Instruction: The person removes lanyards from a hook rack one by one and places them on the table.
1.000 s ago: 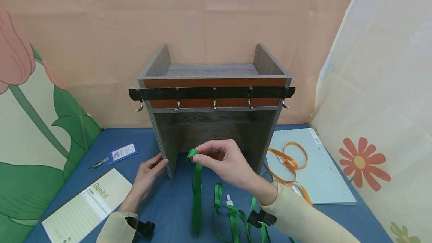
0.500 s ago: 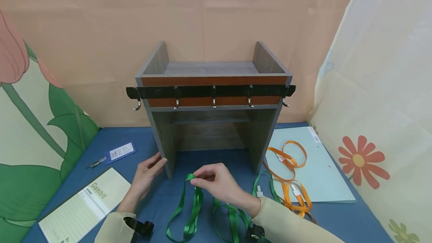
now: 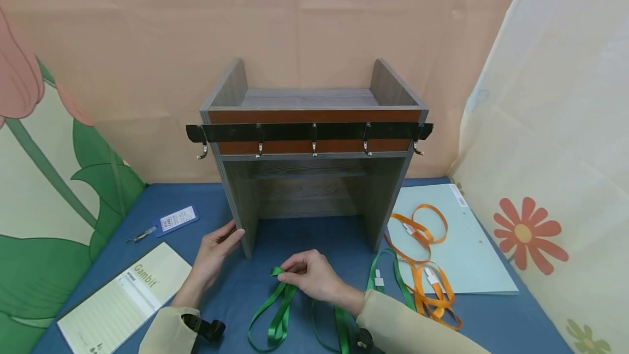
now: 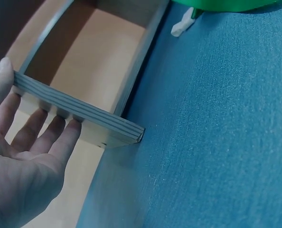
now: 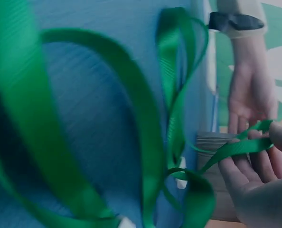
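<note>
A grey wooden shelf unit [image 3: 314, 111] stands at the back of the blue table, with a black hook rail [image 3: 290, 133] across its front. My left hand [image 3: 213, 255] grips the lower front edge of its left side panel [image 4: 91, 114]; the thumb lies on the front edge and the fingers against the outer face. My right hand [image 3: 314, 275] pinches a green lanyard [image 3: 280, 321] between thumb and fingers, low in front of the shelf. Its looped strap trails onto the table. In the right wrist view the pinched green strap [image 5: 236, 148] crosses my fingers.
Another green lanyard [image 3: 388, 258] lies to the right, partly under my right sleeve. Orange lanyards [image 3: 432, 288] lie over a pale blue folder [image 3: 472, 255]. At left are a Gambit notepad [image 3: 125, 299] and a blue tag [image 3: 178, 219] with a metal clip.
My right hand has come down and toward me with the green lanyard, whose hanging strap now folds onto the table. My left hand stays on the side panel.
</note>
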`<state>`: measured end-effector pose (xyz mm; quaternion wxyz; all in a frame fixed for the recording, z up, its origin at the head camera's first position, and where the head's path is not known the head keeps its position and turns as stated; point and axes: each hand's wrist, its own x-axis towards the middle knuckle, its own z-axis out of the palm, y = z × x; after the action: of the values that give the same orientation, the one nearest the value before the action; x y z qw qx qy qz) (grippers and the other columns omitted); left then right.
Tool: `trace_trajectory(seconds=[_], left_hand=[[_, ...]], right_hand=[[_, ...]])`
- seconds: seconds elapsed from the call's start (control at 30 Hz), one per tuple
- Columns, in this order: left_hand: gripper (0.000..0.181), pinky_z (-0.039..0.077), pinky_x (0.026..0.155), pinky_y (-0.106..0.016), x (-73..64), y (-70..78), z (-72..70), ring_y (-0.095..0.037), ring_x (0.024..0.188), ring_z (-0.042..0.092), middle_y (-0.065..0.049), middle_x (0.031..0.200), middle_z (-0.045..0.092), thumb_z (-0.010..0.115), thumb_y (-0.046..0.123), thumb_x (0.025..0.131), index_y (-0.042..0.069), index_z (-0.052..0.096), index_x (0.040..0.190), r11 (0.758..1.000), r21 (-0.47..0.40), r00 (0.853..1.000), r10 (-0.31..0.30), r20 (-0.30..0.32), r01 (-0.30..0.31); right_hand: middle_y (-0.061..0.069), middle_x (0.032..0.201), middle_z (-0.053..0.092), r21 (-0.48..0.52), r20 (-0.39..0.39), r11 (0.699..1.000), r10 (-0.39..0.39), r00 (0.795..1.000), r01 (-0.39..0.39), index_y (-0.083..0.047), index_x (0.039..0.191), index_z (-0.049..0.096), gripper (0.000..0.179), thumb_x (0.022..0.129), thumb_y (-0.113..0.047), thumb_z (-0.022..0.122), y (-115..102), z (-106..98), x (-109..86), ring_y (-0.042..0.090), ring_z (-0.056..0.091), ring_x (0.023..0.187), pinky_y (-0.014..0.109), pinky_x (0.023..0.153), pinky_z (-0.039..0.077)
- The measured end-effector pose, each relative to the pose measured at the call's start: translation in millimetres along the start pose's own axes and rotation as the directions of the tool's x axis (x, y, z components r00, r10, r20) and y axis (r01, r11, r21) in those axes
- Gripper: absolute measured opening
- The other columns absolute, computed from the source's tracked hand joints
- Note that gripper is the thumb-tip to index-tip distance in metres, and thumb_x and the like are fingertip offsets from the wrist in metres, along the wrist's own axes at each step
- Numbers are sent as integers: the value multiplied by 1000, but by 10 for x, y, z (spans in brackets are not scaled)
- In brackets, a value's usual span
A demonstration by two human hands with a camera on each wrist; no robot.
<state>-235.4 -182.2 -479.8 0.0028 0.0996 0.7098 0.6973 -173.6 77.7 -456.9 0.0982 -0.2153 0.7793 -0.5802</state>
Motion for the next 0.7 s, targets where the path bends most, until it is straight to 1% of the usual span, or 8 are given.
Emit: trace_trajectory(seconds=[0.1, 0.17, 0.2, 0.3, 0.53, 0.7], left_hand=[[58, 45, 89, -26, 0, 4, -4, -13, 123, 47, -15, 145, 38, 61, 25, 95, 2, 39, 143, 1000, 6, 1000, -2, 7, 2], [58, 45, 89, -26, -2, 7, -9, -14, 123, 47, -15, 146, 38, 60, 26, 96, 2, 39, 144, 1000, 8, 1000, -8, 5, 8], [58, 45, 89, -27, -3, 11, -8, -13, 122, 47, -15, 146, 38, 61, 26, 95, 2, 39, 143, 1000, 8, 1000, -11, 1, 11], [58, 45, 89, -27, -7, 20, -7, -11, 120, 48, -15, 146, 38, 61, 26, 95, 2, 39, 143, 1000, 6, 1000, -17, -7, 17], [57, 45, 87, -24, -17, 10, -6, -7, 118, 49, -19, 145, 37, 60, 24, 96, -1, 38, 143, 1000, -7, 1000, -4, -11, 4], [58, 45, 88, -24, -15, -3, 1, -13, 122, 47, -17, 145, 38, 61, 25, 95, 0, 39, 143, 1000, 1, 1000, -6, -9, 6]], right_hand=[[-8, 83, 69, -67, 66, 998, -16, 998, 21, -9, 96, 74, 12, 86, -15, 72, 46, 24, -21, 13, 66, 76, 24, 67, 52], [-10, 85, 69, -118, 121, 992, -26, 992, 41, -10, 97, 74, 13, 86, -17, 72, 65, 39, -35, 5, 64, 77, 22, 70, 51], [-11, 86, 69, -154, 147, 987, -32, 989, 55, -11, 98, 74, 13, 86, -18, 72, 71, 45, -41, 2, 63, 77, 21, 73, 49], [-12, 87, 69, -204, 205, 976, -29, 978, 72, -13, 97, 74, 13, 86, -18, 73, 84, 65, -51, -2, 62, 77, 21, 75, 49], [-14, 85, 69, -256, 234, 964, -14, 972, 76, -14, 95, 75, 11, 84, -16, 75, 111, 104, -53, -4, 61, 74, 18, 69, 49], [-14, 87, 68, -266, 251, 962, 14, 968, 55, -14, 96, 74, 14, 82, -16, 77, 120, 105, -60, -4, 61, 77, 18, 70, 48]])
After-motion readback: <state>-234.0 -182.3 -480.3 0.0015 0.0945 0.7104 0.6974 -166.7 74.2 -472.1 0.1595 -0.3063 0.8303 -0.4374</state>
